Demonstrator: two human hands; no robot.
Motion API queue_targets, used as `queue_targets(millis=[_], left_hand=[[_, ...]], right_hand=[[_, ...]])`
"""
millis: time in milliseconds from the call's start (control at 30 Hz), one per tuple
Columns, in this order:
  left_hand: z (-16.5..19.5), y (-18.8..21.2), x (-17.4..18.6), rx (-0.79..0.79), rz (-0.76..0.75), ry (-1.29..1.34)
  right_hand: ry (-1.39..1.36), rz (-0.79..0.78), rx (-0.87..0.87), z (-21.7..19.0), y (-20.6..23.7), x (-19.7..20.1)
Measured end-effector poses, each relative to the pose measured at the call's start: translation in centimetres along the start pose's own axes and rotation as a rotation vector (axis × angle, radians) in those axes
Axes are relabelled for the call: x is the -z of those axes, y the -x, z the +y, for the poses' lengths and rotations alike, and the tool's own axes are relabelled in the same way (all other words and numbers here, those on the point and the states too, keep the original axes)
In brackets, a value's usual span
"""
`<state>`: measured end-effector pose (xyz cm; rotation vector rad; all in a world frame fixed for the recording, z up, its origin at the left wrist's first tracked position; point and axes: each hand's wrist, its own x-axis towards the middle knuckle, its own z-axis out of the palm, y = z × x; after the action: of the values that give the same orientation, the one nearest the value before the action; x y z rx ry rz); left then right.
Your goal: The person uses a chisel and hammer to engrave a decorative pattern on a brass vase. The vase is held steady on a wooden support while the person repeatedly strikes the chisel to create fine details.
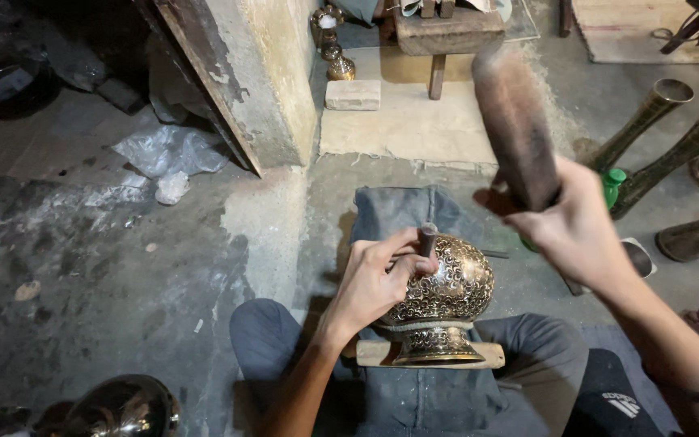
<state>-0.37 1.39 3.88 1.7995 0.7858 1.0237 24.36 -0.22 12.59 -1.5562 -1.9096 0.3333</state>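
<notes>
Most of the brass vase (pixel 446 291), resting on a wooden block (pixel 374 353) between the knees, already bears engraved scrollwork. Left hand (pixel 378 279) pinches a chisel (pixel 428 239) against it; right hand (pixel 576 226) grips a raised mallet (pixel 515 129).

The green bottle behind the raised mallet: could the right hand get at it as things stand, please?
Probably not at once. The right hand is closed around the wooden mallet, so it has no free fingers. The green bottle stands just beyond it on the floor, with nothing else visibly between them.
</notes>
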Motion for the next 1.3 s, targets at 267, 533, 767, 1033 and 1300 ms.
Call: queue_targets(millis=[267, 533, 767, 1033, 1300], left_hand=[[0.1, -0.1, 0.2, -0.059, -0.026, -0.063], [0.7, -0.4, 0.5, -0.05, -0.032, -0.068], [0.2, 0.1, 0.2, -0.139, 0.022, -0.195], [-0.8, 0.6, -0.3, -0.09, 0.057, -0.074], [-1.1, 1.0, -0.8, -0.129, 0.122, -0.134]], right_hand=[[-0.398, 0.032, 0.221, 0.8, 0.1, -0.4], [0.343, -0.113, 0.039, 2.3, 0.6, -1.2], [0.587, -0.21, 0.106, 0.3, 0.0, -0.6], [0.257, -0.119, 0.002, 0.0, 0.3, -0.2], [0.575, -0.153, 0.285, -0.8, -0.9, -0.3]])
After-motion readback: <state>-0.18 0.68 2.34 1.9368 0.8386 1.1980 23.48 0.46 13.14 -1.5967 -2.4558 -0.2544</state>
